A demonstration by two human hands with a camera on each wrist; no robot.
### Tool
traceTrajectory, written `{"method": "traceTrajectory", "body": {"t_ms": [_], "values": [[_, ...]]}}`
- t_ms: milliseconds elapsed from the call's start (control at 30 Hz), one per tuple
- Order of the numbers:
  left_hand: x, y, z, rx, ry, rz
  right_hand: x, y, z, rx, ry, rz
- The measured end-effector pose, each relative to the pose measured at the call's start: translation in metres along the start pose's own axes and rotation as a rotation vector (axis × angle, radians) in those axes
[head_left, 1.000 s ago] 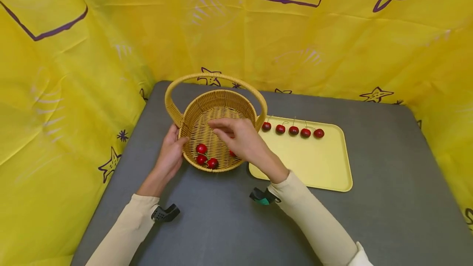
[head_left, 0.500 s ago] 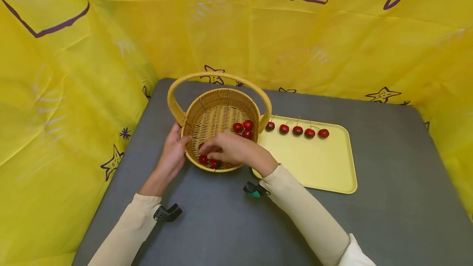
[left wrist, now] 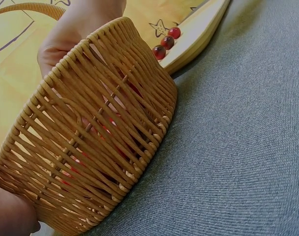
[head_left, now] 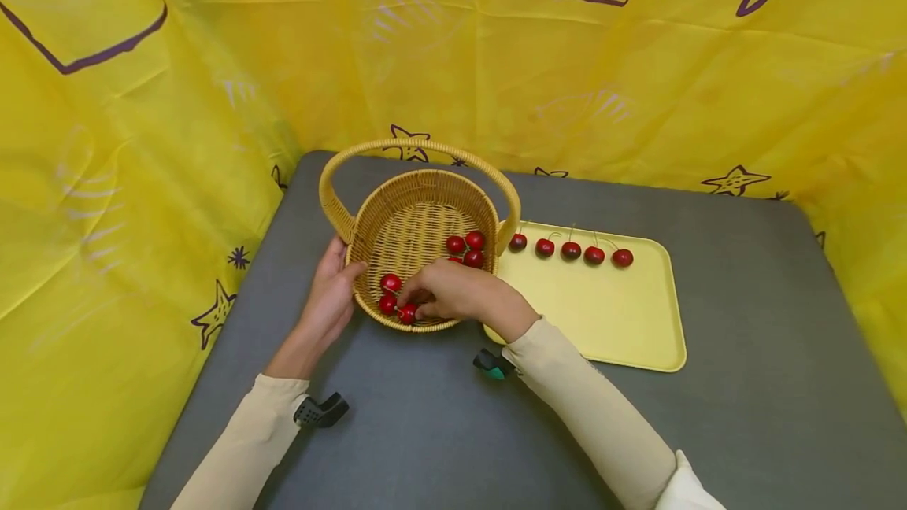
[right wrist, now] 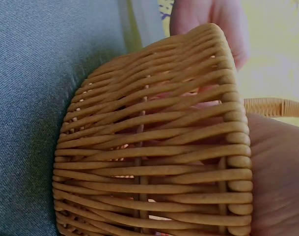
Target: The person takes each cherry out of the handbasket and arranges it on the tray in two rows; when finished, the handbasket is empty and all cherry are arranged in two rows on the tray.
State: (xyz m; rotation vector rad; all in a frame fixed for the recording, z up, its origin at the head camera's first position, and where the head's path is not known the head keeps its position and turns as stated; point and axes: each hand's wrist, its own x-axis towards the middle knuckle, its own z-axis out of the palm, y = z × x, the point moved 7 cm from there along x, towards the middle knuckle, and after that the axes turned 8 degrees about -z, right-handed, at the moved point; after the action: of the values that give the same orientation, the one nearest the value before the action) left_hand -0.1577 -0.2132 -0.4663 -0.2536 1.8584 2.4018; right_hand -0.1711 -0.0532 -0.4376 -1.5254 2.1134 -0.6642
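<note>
A round wicker basket [head_left: 425, 177] with a tall arched handle sits on the table. My left hand [head_left: 327, 297] grips its left side, thumb over the rim. Inside the basket, my right hand [head_left: 460, 290] pinches a red cherry [head_left: 407, 314] between thumb and fingertips near the front wall. Two more cherries [head_left: 389, 283] lie just left of those fingertips. Another group of cherries [head_left: 475, 240] rests by the right wall, partly covered by the right hand. In both wrist views the woven side [left wrist: 90, 113] hides most of the basket's contents.
A pale yellow tray [head_left: 609, 313] lies right of the basket, its left edge close to the basket wall. Several dark red cherries [head_left: 571, 251] with stems form a row along its far edge. Yellow printed cloth [head_left: 453, 61] hangs behind the grey table [head_left: 411, 423].
My right hand has lowered from above the basket's middle to the cherries at its front, uncovering the right-hand group. The left hand keeps its hold on the basket.
</note>
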Motion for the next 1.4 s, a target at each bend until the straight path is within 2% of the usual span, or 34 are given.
{"method": "traceTrajectory", "body": {"t_ms": [133,333,533,700,833,933,1033,1167,1233,1333,1400], "values": [[0.001,0.0,0.002,-0.005,-0.015,0.002,0.0,0.0,0.0,-0.035,0.007,0.009],[-0.001,-0.001,0.001,0.0,0.0,-0.009,0.003,-0.001,0.004,-0.046,0.001,-0.003],[-0.002,-0.001,0.0,0.009,0.003,-0.009,0.001,-0.001,0.003,-0.035,0.041,0.012],[-0.001,-0.001,0.002,0.007,0.005,-0.004,-0.01,-0.009,-0.012,-0.017,0.123,-0.001],[0.001,0.0,0.001,0.009,0.01,-0.005,-0.03,-0.023,-0.033,-0.025,0.204,0.001],[0.0,-0.001,-0.001,0.006,0.022,-0.017,-0.054,-0.036,-0.049,-0.023,0.278,-0.004],[-0.001,-0.001,-0.003,-0.006,0.029,-0.018,-0.088,-0.049,-0.067,-0.021,0.384,-0.037],[-0.001,0.0,-0.004,-0.005,0.025,-0.006,-0.145,-0.062,-0.089,-0.042,0.534,-0.072],[-0.001,0.001,-0.004,-0.004,0.021,-0.004,-0.179,-0.06,-0.097,-0.072,0.619,-0.053],[-0.001,0.0,-0.002,-0.005,0.009,-0.004,-0.233,-0.04,-0.102,-0.112,0.747,0.057],[0.0,-0.001,0.0,-0.01,0.001,-0.004,-0.27,-0.017,-0.103,-0.135,0.836,0.194]]}}
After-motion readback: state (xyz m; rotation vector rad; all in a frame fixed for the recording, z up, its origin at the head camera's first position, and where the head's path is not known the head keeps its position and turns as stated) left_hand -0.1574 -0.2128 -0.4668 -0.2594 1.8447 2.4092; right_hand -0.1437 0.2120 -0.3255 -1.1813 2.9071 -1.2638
